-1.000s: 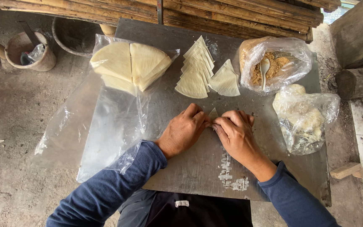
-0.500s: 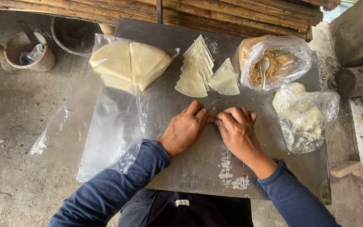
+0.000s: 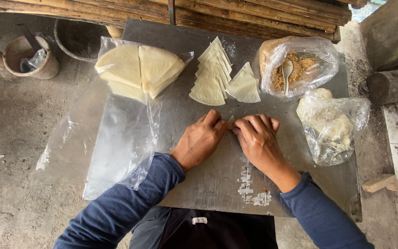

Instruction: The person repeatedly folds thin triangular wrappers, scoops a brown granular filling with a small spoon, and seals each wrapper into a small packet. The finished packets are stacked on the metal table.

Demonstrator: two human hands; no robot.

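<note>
here, both hands meet in the middle of the metal board [image 3: 208, 184]. the left hand [image 3: 201, 138] and the right hand [image 3: 256, 138] press down side by side, and a small pale dough piece [image 3: 231, 121] sits right between their fingertips. only its little tip shows, pointing away from the person, so which way its long side runs cannot be told. both hands pinch and press on it, fingers curled, and both are just as near.

farther up the board lie folded dough triangles [image 3: 213, 74] in a neat fan. to the left, an open clear bag [image 3: 120, 138] holds thick wedges of flat dough sheets [image 3: 139, 69]. to the right, a plastic bag [image 3: 321, 64] holds brown crumbly filling [image 3: 300, 69] with a white spoon [image 3: 286, 71] in it. just below it, another bag [image 3: 332, 129] holds a pale lumpy stuff.
</note>
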